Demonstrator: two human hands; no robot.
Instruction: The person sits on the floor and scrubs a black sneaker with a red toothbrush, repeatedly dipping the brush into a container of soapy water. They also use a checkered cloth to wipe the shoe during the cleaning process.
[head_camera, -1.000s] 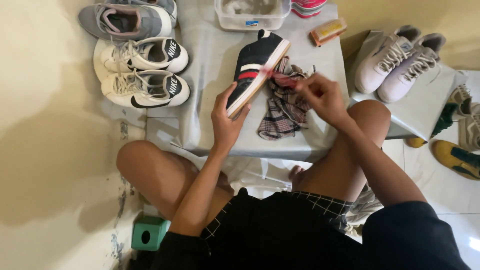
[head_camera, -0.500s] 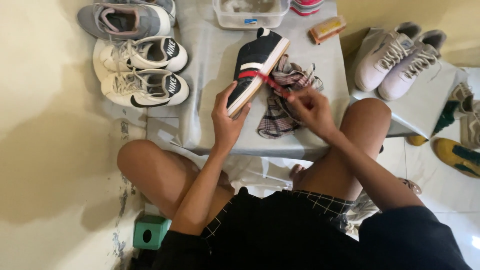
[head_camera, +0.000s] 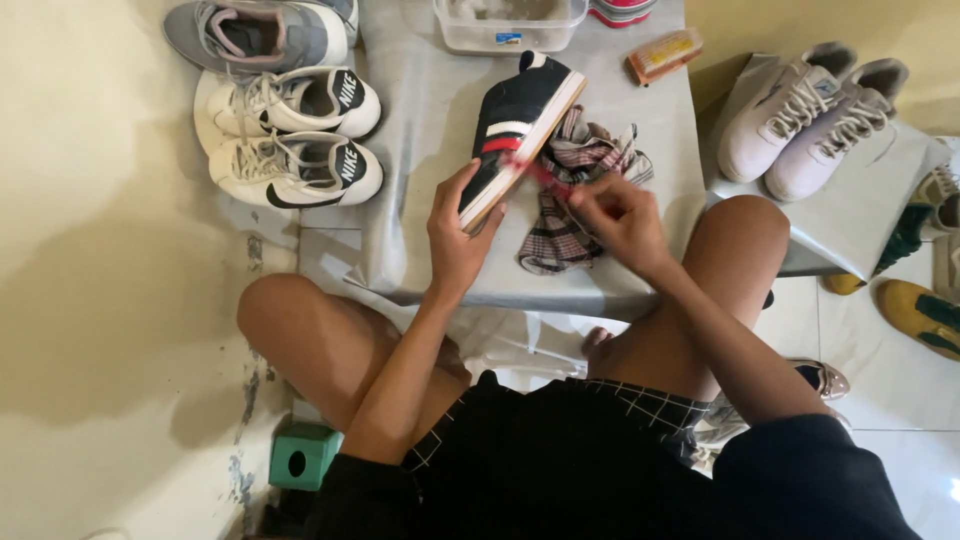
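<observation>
Both hands raised over the knees, arms reaching forward

The left hand (head_camera: 455, 235) curls upward, fingers and thumb closed in a grip. The right hand (head_camera: 618, 215) is bunched, fingertips pinched together and pointing left; both forearms angle inward from bare knees.

A home shoe-cleaning corner: sneakers (head_camera: 290, 135) crowd the tiled floor (head_camera: 900, 400).

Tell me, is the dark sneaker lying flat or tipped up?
Tipped: the dark sneaker rests on its edge, steadied by the left hand.
</observation>
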